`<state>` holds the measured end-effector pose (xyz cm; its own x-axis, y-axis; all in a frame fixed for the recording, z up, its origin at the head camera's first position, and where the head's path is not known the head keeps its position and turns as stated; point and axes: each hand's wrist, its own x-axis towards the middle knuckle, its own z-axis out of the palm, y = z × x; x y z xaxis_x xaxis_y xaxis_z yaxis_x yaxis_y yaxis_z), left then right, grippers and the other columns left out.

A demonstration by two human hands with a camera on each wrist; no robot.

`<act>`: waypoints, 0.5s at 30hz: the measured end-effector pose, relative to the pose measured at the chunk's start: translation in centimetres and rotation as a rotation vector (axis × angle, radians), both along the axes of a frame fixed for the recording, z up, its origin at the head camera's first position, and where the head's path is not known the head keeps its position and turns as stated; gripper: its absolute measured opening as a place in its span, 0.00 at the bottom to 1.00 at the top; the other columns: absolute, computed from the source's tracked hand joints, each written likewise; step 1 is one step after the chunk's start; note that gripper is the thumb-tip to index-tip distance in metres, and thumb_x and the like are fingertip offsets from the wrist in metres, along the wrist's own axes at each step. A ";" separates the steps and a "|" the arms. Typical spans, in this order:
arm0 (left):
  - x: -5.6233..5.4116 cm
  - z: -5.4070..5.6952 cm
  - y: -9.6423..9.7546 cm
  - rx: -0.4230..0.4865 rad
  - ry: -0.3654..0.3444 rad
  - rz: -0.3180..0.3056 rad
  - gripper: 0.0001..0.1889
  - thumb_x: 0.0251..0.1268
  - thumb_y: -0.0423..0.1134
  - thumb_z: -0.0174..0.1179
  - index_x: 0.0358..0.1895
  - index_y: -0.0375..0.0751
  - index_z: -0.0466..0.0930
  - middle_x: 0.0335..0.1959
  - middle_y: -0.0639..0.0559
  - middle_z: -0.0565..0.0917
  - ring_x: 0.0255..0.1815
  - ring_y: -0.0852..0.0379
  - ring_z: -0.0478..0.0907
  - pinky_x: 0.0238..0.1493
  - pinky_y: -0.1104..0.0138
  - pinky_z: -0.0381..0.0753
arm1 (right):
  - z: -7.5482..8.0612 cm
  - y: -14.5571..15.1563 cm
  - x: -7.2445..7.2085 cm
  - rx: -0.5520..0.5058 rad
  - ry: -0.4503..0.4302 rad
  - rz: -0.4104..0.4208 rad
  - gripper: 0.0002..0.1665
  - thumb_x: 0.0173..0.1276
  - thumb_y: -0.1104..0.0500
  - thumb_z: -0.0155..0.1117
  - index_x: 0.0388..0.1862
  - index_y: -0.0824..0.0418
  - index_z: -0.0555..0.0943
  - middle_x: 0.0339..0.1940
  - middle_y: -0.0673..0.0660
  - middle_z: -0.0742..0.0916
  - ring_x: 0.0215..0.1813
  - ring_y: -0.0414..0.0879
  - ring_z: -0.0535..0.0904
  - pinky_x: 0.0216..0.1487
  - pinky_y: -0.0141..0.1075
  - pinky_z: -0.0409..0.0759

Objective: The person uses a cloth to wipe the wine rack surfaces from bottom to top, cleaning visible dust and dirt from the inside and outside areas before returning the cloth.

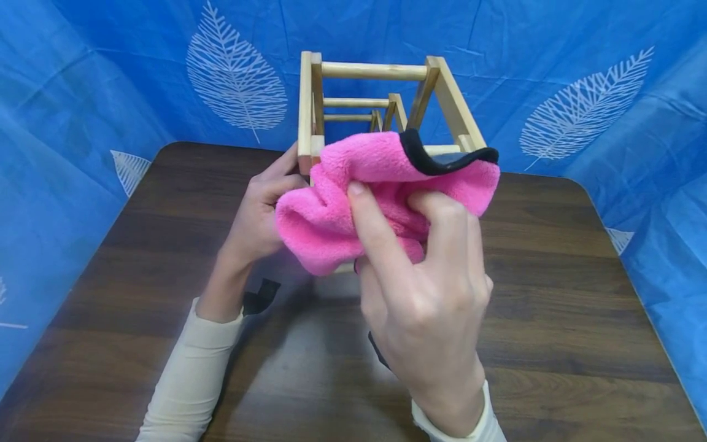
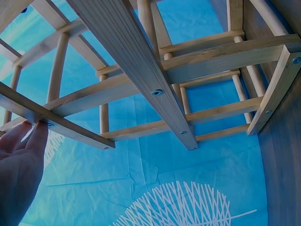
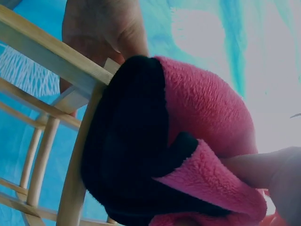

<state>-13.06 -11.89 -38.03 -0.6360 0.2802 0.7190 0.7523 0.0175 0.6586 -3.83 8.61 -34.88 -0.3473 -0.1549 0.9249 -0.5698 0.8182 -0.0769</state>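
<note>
A light wooden rack (image 1: pixel 374 71) with round rungs and flat slats stands upright on the table. My left hand (image 1: pixel 255 215) grips its left side near the front; in the left wrist view its fingertips (image 2: pixel 41 128) lie against a slat. Over the rack's near end spreads a bunched pink cloth (image 1: pixel 361 156) with black edging. My right hand (image 1: pixel 428 288) pinches that cloth, its index finger pressed into the folds. In the right wrist view the cloth's dark side lies against a rung (image 3: pixel 75 174). The cloth hides part of the rack's near end.
The dark wood-grain table (image 1: pixel 552 294) extends around the rack. A blue curtain (image 1: pixel 359 27) with white leaf prints hangs close behind it and along both sides. Black straps (image 1: pixel 262 296) show at the wrists.
</note>
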 end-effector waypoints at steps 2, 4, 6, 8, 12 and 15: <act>0.1 0.1 0.1 -0.001 -0.004 0.000 0.16 0.57 0.40 0.70 0.33 0.25 0.83 0.74 0.38 0.63 0.73 0.45 0.61 0.57 0.62 0.80 | 1.8 -0.5 0.8 -0.027 0.011 -0.021 0.34 0.55 0.63 0.74 0.63 0.48 0.82 0.51 0.62 0.81 0.48 0.54 0.77 0.38 0.51 0.84; 0.1 0.2 0.1 -0.015 -0.005 0.007 0.25 0.60 0.52 0.69 0.32 0.26 0.82 0.74 0.38 0.63 0.73 0.46 0.61 0.61 0.58 0.77 | 2.5 -0.4 1.1 -0.078 0.036 -0.038 0.30 0.55 0.65 0.72 0.59 0.50 0.84 0.47 0.63 0.81 0.43 0.54 0.77 0.32 0.49 0.82; 0.2 0.3 0.2 -0.026 -0.012 0.013 0.32 0.58 0.63 0.66 0.30 0.28 0.81 0.74 0.39 0.63 0.73 0.46 0.61 0.64 0.55 0.74 | 2.6 0.0 1.1 -0.140 0.052 -0.053 0.27 0.55 0.65 0.71 0.56 0.51 0.86 0.44 0.62 0.82 0.40 0.54 0.77 0.31 0.49 0.79; 0.2 0.3 0.2 -0.034 -0.017 0.018 0.34 0.56 0.66 0.64 0.29 0.30 0.80 0.74 0.39 0.64 0.73 0.46 0.62 0.66 0.52 0.71 | 2.2 0.8 1.0 -0.205 0.056 -0.053 0.24 0.54 0.64 0.71 0.52 0.52 0.88 0.43 0.62 0.82 0.39 0.55 0.77 0.32 0.50 0.79; 0.3 0.3 0.2 -0.040 -0.031 0.028 0.35 0.56 0.68 0.64 0.29 0.31 0.80 0.74 0.41 0.64 0.72 0.47 0.63 0.67 0.49 0.69 | 1.3 2.8 1.1 -0.331 0.018 0.016 0.21 0.49 0.63 0.73 0.46 0.56 0.90 0.41 0.63 0.82 0.40 0.58 0.77 0.40 0.46 0.80; 0.4 0.2 0.1 -0.039 -0.032 0.028 0.35 0.55 0.68 0.64 0.28 0.32 0.80 0.74 0.40 0.64 0.72 0.47 0.63 0.68 0.48 0.67 | 0.6 4.7 1.3 -0.422 -0.013 0.067 0.21 0.43 0.67 0.73 0.42 0.61 0.90 0.39 0.65 0.82 0.40 0.59 0.76 0.40 0.37 0.75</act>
<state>-12.68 -11.75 -37.79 -0.6661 0.2897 0.6873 0.7300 0.0640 0.6805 -2.52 13.33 -34.32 -0.3612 0.2134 0.9077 -0.6175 0.6747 -0.4044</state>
